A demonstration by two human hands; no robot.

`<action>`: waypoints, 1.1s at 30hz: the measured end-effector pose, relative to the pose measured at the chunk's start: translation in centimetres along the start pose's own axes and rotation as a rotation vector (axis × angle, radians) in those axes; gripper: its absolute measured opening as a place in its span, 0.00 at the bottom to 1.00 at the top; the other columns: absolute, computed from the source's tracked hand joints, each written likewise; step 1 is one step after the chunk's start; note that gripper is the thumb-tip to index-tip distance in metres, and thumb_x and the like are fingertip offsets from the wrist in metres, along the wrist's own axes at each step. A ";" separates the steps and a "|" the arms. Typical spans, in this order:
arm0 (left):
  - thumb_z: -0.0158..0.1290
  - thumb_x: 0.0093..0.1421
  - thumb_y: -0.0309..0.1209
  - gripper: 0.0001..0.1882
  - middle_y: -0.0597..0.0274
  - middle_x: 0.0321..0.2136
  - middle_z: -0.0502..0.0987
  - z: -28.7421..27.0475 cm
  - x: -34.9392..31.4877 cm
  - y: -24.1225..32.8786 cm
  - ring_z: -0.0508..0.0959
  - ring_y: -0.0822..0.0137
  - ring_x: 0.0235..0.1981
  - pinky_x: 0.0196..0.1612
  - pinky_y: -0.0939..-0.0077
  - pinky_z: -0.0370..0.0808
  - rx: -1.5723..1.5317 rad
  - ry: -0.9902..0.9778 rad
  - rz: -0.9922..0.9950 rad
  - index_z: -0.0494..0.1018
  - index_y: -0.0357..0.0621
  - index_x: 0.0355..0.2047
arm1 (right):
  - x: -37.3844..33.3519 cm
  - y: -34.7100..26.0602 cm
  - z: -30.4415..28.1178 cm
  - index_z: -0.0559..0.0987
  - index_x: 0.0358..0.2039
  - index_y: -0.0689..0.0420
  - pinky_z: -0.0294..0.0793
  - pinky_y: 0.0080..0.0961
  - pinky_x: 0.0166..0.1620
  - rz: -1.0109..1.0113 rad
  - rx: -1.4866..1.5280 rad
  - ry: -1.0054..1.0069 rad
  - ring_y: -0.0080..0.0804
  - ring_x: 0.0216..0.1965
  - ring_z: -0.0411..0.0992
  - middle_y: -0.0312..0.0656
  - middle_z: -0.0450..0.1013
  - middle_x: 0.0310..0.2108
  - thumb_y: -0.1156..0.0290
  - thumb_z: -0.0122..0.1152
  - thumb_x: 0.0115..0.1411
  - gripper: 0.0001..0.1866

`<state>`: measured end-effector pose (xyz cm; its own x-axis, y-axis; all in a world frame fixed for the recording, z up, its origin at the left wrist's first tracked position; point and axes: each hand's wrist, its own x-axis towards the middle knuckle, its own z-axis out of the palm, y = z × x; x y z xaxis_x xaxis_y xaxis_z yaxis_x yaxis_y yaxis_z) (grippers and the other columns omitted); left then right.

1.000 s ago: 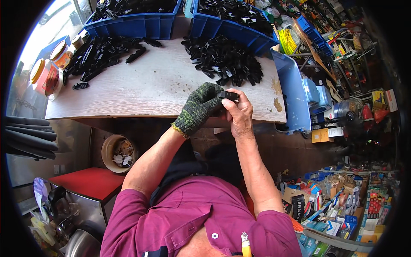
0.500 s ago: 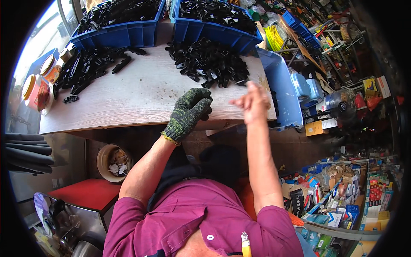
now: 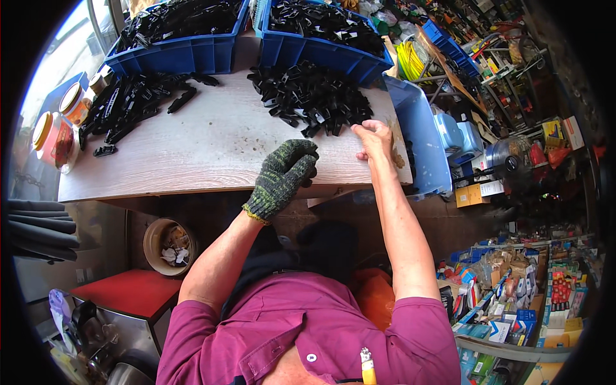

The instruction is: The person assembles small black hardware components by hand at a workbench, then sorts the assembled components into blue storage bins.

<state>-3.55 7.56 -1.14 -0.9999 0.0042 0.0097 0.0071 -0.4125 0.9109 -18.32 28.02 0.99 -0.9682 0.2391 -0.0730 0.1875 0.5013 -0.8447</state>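
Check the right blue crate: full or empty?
Looks full: black parts cover the visible inside of the crate, heaped to about its front rim. What lies beneath is hidden.

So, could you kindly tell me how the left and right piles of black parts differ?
The left pile shows longer, slimmer pieces; the right pile shorter, chunkier ones. The left pile is more scattered; the right pile is more compact and nearer the right hand. Both are black and lie on the pale table.
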 end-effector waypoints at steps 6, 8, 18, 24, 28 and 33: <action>0.54 0.67 0.29 0.14 0.64 0.41 0.79 -0.3 -0.2 -0.1 0.78 0.75 0.34 0.35 0.78 0.78 0.037 -0.007 0.026 0.73 0.41 0.52 | -0.4 -1.1 0.9 0.83 0.40 0.60 0.76 0.26 0.17 -0.104 -0.212 -0.002 0.29 0.22 0.75 0.43 0.78 0.29 0.60 0.70 0.53 0.19; 0.54 0.67 0.29 0.14 0.65 0.40 0.79 0.1 0.2 -0.4 0.77 0.76 0.34 0.35 0.79 0.78 0.055 -0.032 0.049 0.73 0.41 0.52 | 0.3 -0.1 0.3 0.83 0.39 0.61 0.72 0.25 0.15 -0.062 -0.095 -0.002 0.27 0.17 0.70 0.41 0.75 0.27 0.61 0.71 0.54 0.18; 0.58 0.60 0.43 0.25 0.47 0.37 0.81 1.7 2.9 -2.4 0.82 0.49 0.35 0.39 0.58 0.79 0.908 0.178 0.457 0.74 0.39 0.52 | -5.7 0.9 1.2 0.78 0.33 0.56 0.66 0.22 0.18 0.043 0.574 -0.303 0.19 0.10 0.58 0.27 0.60 0.10 0.64 0.69 0.58 0.11; 0.55 0.60 0.45 0.21 0.43 0.35 0.80 2.6 2.5 -1.2 0.80 0.42 0.34 0.37 0.50 0.77 0.990 0.166 0.352 0.74 0.41 0.45 | -8.0 0.8 2.7 0.81 0.31 0.56 0.67 0.17 0.32 -0.094 0.622 -0.355 0.15 0.26 0.67 0.26 0.72 0.24 0.66 0.68 0.60 0.08; 0.55 0.59 0.43 0.17 0.42 0.31 0.79 2.8 2.5 -1.4 0.80 0.43 0.33 0.34 0.49 0.76 0.945 0.202 0.408 0.74 0.42 0.39 | -8.0 1.3 2.9 0.80 0.30 0.56 0.68 0.19 0.39 -0.096 0.632 -0.372 0.17 0.32 0.68 0.29 0.75 0.31 0.66 0.66 0.61 0.07; 0.57 0.57 0.41 0.15 0.48 0.29 0.79 2.5 1.7 -0.1 0.80 0.45 0.30 0.29 0.50 0.76 1.090 0.146 0.385 0.73 0.45 0.38 | -8.5 0.5 3.2 0.79 0.28 0.54 0.60 0.16 0.26 -0.080 0.578 -0.373 0.13 0.22 0.61 0.24 0.69 0.21 0.63 0.65 0.63 0.10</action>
<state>-5.22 9.90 -0.21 -0.9211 -0.0856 0.3797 0.2420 0.6381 0.7309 -10.52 23.58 -0.53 -0.9870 -0.1339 -0.0887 0.0952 -0.0433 -0.9945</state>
